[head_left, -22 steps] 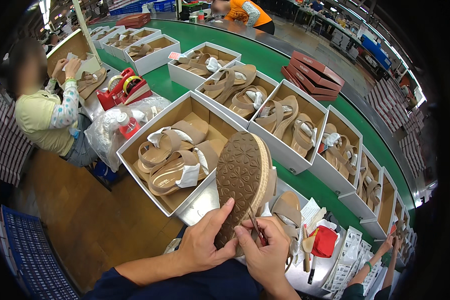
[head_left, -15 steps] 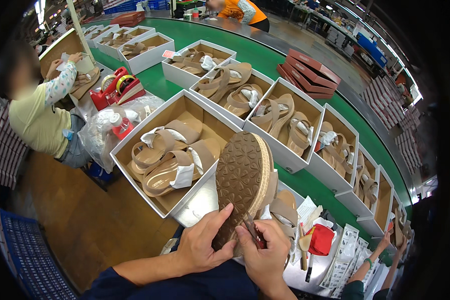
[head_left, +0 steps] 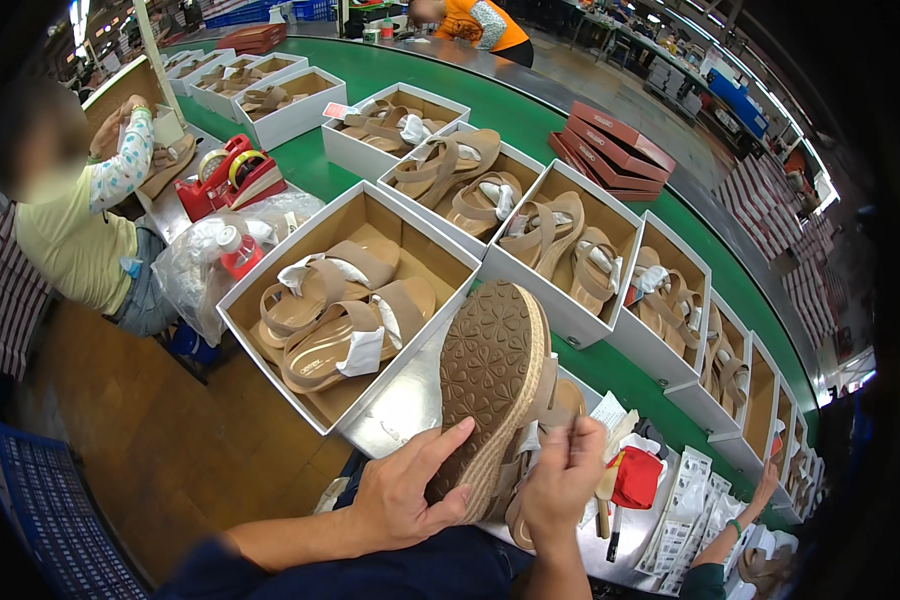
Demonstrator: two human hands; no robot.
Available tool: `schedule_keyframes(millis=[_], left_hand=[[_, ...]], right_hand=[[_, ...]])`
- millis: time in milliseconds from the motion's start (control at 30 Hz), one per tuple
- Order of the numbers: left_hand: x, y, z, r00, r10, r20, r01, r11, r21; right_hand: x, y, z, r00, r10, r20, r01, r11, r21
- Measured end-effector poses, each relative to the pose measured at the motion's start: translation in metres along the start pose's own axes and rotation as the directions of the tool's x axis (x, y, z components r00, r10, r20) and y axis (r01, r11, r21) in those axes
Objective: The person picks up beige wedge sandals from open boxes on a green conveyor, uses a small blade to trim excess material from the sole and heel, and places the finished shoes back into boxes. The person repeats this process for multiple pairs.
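At left, an open box (head_left: 420, 230) holds a pair of packed sandals (head_left: 345, 325); the raised sandal (head_left: 490, 350), if swung leftward, could strike its rim. The left hand (head_left: 410, 485) is clamped on the lower part of that sandal, sole toward the viewer, above the table (head_left: 400, 410); since it appears to bear the weight alone, a slackened grip could let the sandal tip. The right hand (head_left: 563, 485), fingers curled, is apart from the left and blurred; whether it grasps anything cannot be told. A hasty sweep could disturb the second sandal (head_left: 567, 398) or red cloth (head_left: 637, 480).

Compared with half a second earlier, the left grip is unchanged, the raised sandal's upper end sits slightly lower, and the right hand, then holding a small tool at the sole's edge, has moved rightward; the tool is no longer discernible.
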State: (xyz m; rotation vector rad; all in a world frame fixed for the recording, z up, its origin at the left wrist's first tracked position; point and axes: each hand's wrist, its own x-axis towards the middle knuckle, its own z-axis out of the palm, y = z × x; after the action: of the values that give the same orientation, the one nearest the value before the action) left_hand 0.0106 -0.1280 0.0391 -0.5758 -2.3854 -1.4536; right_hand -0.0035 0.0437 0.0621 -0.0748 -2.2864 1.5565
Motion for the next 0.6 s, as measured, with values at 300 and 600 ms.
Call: schedule_keyframes(millis=[300,600], left_hand=[[0.003,-0.002,-0.01,0.992,-0.109,0.059,0.117,0.981,-0.154],[-0.006,-0.017,-0.012,0.964,-0.225,0.142,0.262,0.901,-0.347]], right_hand=[[-0.006,-0.012,-0.005,0.978,0.156,0.136,-0.184,0.956,0.227],[-0.004,-0.034,-0.002,0.944,0.016,0.329,0.055,0.977,-0.206]])
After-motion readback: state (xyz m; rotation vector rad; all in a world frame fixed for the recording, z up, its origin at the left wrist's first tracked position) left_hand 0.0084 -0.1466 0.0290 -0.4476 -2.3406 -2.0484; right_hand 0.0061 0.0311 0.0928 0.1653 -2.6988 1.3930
